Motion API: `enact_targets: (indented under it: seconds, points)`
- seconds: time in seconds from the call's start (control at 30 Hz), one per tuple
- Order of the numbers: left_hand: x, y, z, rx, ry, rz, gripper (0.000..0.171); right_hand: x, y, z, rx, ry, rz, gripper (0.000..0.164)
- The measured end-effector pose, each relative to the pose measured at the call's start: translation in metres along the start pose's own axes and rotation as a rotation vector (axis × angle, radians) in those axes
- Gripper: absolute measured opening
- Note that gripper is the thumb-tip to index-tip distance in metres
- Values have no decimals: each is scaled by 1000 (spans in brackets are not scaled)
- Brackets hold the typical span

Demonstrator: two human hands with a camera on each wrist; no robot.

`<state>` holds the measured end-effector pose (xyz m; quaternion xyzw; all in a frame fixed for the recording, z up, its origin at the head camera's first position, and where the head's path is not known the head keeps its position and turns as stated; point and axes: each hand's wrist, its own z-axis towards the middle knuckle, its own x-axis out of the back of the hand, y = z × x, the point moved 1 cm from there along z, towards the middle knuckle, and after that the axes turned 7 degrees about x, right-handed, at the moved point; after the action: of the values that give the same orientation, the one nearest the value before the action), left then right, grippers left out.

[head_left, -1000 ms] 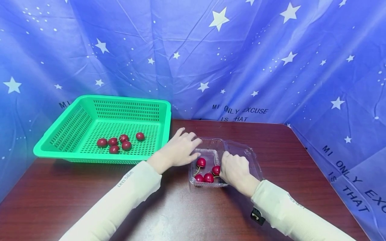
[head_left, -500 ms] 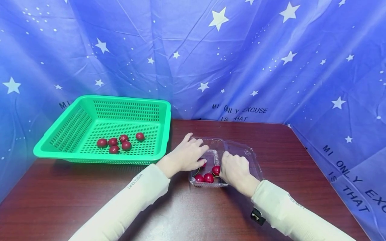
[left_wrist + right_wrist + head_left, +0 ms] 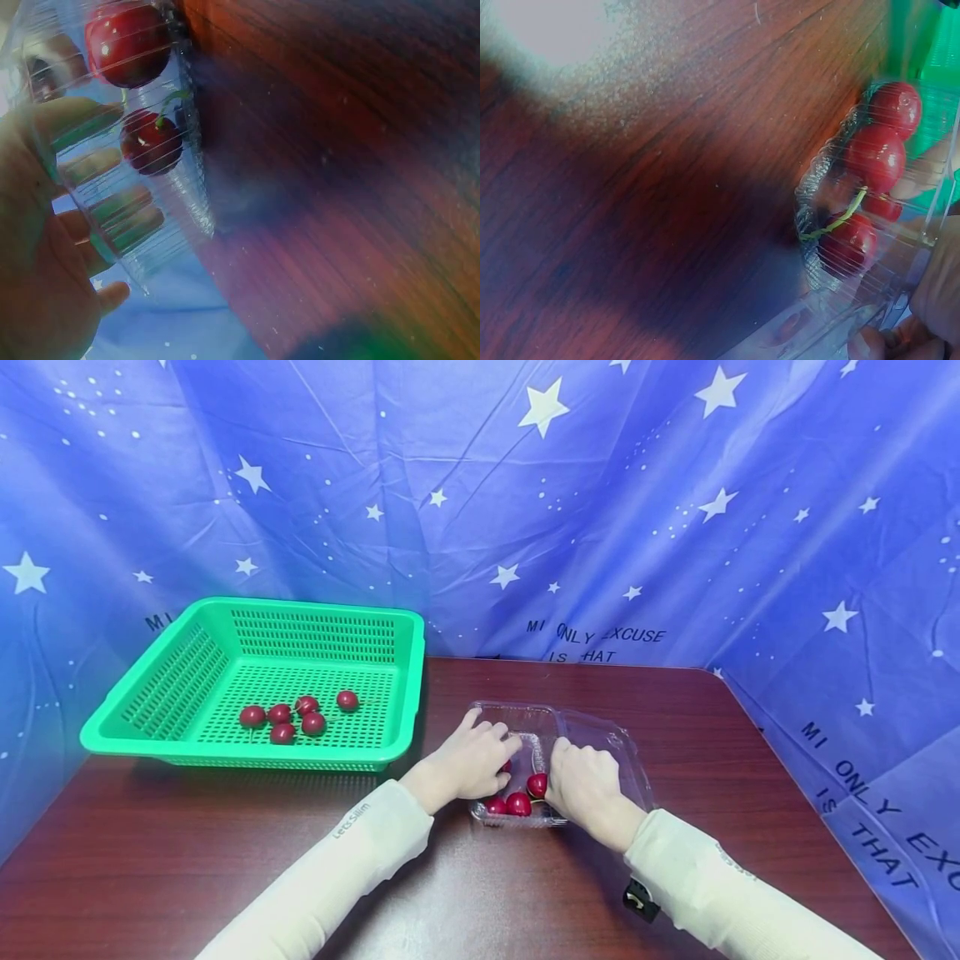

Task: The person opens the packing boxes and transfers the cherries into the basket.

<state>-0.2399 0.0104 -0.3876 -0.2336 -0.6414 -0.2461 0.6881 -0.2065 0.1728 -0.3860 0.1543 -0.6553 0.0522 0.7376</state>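
My left hand [image 3: 474, 760] reaches over the left rim of a clear plastic clamshell box [image 3: 525, 706]. Its fingers are spread, and a red cherry [image 3: 152, 142] shows through the box wall just off the fingertips. From above, that cherry is mostly covered by the thumb. More cherries lie along the box's near side, among them one [image 3: 518, 803] at the middle and one with a green stem [image 3: 847, 244] by the right wall. At the hinge side between box and lid, my right hand [image 3: 588, 787] grips the rim with curled fingers.
A green slotted basket [image 3: 408, 685] stands at the table's back left, with several cherries [image 3: 313, 724] on its floor. The box's clear lid [image 3: 626, 747] lies folded out to the right behind my right hand. A starry blue cloth [image 3: 480, 510] hangs around the table [image 3: 465, 893].
My left hand has moved right and a little nearer, from the box's left edge down over the inside, covering one cherry. The right hand has held still on the rim.
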Motion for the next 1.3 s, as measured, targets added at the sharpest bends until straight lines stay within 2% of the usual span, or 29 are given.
enact_targets:
  seconds: [0.3,0.53,0.87,1.3]
  points:
    - [-4,5,2,46,-97,-40,42,0,0,0,0,0,4,31]
    - [-7,7,5,41,-145,-25,47,0,0,0,4,5,-2,32]
    - [-5,9,5,-1,-109,-1,30,-1,-1,0,3,30,-2,32]
    - [-6,8,4,-1,-104,9,30,-2,-1,0,2,37,0,32]
